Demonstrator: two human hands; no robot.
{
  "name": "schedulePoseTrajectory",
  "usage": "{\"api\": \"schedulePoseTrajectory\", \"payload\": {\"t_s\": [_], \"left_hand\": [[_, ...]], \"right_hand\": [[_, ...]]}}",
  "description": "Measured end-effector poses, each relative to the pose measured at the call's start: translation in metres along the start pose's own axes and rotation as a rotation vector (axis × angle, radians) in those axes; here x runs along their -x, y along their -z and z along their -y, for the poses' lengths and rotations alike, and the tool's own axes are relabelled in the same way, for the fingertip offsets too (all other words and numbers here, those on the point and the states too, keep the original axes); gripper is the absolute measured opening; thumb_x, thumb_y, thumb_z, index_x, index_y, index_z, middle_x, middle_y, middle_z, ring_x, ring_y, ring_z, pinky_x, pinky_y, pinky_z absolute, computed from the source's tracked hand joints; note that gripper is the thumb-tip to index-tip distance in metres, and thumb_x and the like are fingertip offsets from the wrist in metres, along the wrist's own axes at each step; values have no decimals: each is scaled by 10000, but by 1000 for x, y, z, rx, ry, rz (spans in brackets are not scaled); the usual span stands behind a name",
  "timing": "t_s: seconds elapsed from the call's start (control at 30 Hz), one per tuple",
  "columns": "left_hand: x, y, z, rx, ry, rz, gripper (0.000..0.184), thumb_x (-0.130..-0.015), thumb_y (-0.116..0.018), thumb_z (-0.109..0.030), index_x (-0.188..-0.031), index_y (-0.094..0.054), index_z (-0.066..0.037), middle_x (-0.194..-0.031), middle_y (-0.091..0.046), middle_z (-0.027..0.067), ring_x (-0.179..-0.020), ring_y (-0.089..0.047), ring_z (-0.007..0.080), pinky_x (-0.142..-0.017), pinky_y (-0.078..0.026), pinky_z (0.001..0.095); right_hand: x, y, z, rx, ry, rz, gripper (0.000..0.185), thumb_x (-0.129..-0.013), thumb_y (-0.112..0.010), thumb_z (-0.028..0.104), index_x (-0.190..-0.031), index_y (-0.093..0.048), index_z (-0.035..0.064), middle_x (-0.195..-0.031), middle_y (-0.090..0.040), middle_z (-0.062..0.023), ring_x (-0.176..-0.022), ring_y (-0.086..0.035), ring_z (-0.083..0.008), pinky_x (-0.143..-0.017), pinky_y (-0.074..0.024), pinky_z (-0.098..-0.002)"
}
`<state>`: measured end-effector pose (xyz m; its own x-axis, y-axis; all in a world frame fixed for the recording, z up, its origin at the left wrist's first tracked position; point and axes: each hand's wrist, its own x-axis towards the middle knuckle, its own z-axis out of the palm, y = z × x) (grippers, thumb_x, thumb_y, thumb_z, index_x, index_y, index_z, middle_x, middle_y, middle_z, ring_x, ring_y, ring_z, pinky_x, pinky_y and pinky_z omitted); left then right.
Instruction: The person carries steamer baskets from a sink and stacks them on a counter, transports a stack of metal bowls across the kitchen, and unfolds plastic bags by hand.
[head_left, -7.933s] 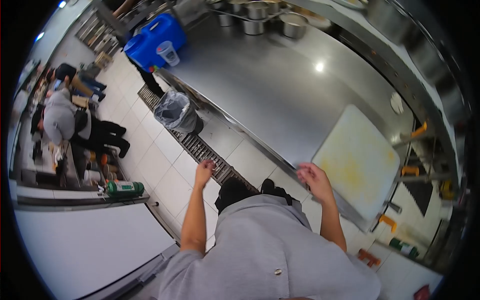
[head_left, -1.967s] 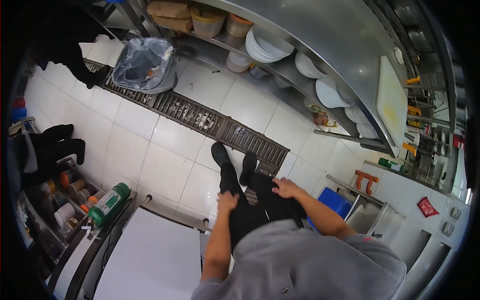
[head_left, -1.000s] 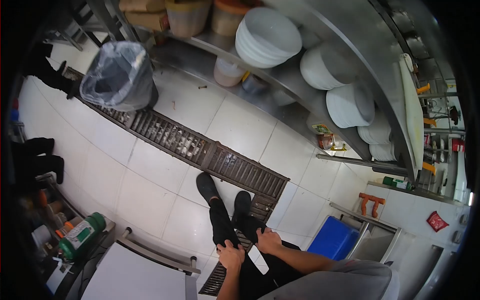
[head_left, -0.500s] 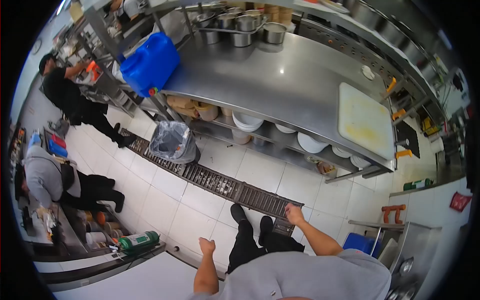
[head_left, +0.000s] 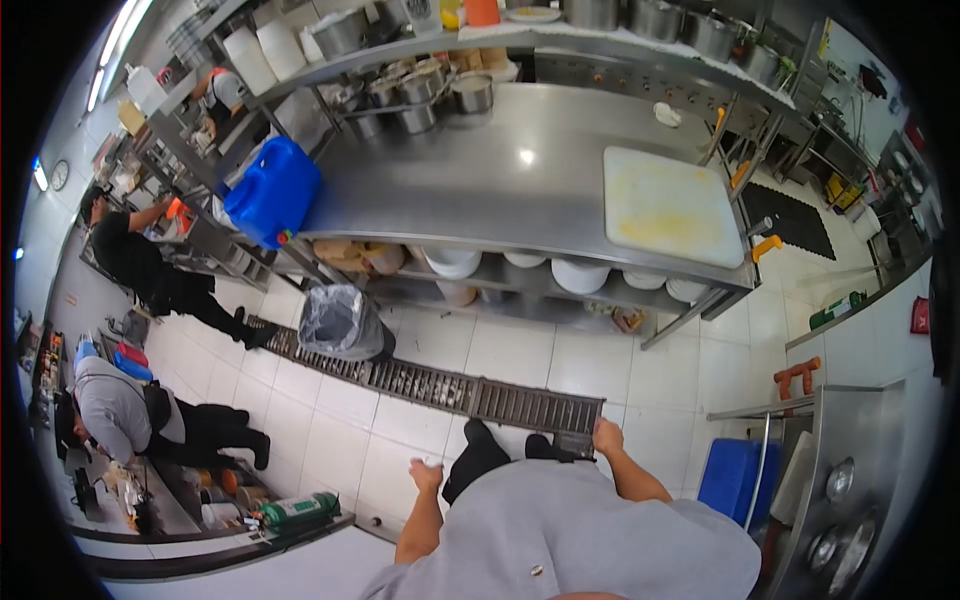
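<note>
My left hand (head_left: 426, 475) hangs at my side above the white floor tiles, its thumb apart from the loosely bent fingers and nothing in it. On the other side, my right hand (head_left: 608, 438) is curled closed near the end of the floor drain grate (head_left: 535, 404), with no object showing in it. Neither hand touches anything. In front of me stands a long steel table (head_left: 450, 185). A white cutting board (head_left: 672, 208) with yellow stains lies at its right end, and a blue jerrycan (head_left: 275, 192) stands at its left end.
A lined trash bin (head_left: 343, 322) stands beside the grate. Two people, one in black (head_left: 150, 255) and one in grey (head_left: 125, 400), work on the left; another is farther back. A steel counter (head_left: 855, 440) and a blue container (head_left: 735, 480) are at right. Pots (head_left: 418, 95) sit on the table.
My view has tilted up and turned right, so the table's contents have shifted left and the upper shelf shows more. My right hand has moved closer to my body. Both hands stay without objects.
</note>
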<state>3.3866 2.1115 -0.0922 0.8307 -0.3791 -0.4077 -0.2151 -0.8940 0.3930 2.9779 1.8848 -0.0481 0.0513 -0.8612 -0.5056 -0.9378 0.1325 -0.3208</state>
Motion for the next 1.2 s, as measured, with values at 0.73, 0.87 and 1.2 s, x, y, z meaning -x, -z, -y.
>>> {"api": "schedulePoseTrajectory", "payload": {"t_s": [0.73, 0.87, 1.2], "left_hand": [[-112, 33, -1, 435, 296, 198, 397, -707, -804, -171, -981, -599, 30, -816, -656, 178, -667, -640, 272, -591, -526, 392], [-157, 67, 1, 509, 329, 213, 386, -727, -790, -185, -987, -596, 24, -760, -642, 157, -567, -609, 246, -498, -501, 386], [-280, 152, -5, 512, 130, -102, 328, -742, -750, -165, -969, -605, 22, -905, -666, 208, -900, -636, 310, -816, -499, 392]], "right_hand": [[-137, 28, 195, 125, 504, 80, 297, -737, -652, 122, -1028, -663, 65, -992, -688, -170, -953, -651, -338, -838, -520, -400], [-151, 87, 348, 82, 726, 114, 283, -797, -648, 167, -1057, -647, 56, -908, -691, -161, -849, -666, -302, -775, -522, -374], [-68, 336, 661, -236, 1249, -265, 254, -867, -610, 85, -1111, -611, 14, -865, -654, -153, -757, -639, -251, -709, -512, -374]]}}
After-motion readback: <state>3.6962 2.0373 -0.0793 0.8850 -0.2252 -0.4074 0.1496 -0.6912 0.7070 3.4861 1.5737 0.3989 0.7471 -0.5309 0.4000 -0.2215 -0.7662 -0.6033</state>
